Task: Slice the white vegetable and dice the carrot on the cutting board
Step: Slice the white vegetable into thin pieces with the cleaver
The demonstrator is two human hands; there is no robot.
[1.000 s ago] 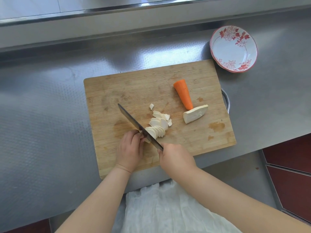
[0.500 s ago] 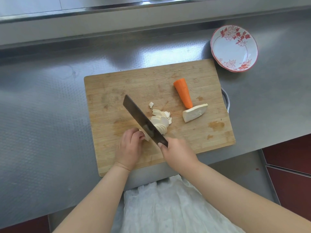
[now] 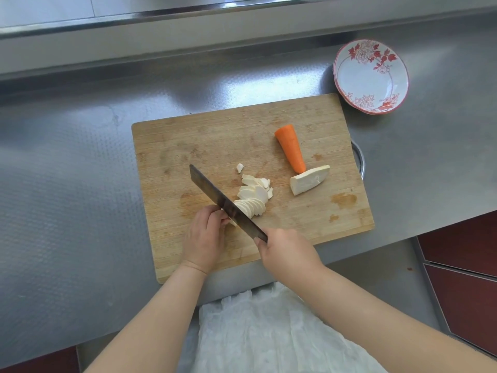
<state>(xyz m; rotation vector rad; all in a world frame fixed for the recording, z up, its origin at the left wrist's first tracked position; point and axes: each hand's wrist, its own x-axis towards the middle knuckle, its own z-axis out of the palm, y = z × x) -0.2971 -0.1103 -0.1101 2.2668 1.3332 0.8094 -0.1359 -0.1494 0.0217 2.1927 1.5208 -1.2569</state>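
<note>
A wooden cutting board lies on the steel counter. My right hand grips the handle of a dark cleaver, whose blade slants across the board's middle. My left hand, fingers curled, holds the last small piece of white vegetable against the blade's left side; that piece is mostly hidden. A fan of thin white slices lies to the right of the blade. An uncut white vegetable half and a peeled carrot piece rest on the board's right part, touching each other.
A white bowl with red flowers stands on the counter beyond the board's far right corner. A metal rim peeks out under the board's right edge. The counter's front edge runs just below the board; a raised steel ledge lines the back.
The cleaver lifted and tilted its flat side up half a second ago, then came back down closer to the slices. My left hand stayed on the small white piece.
</note>
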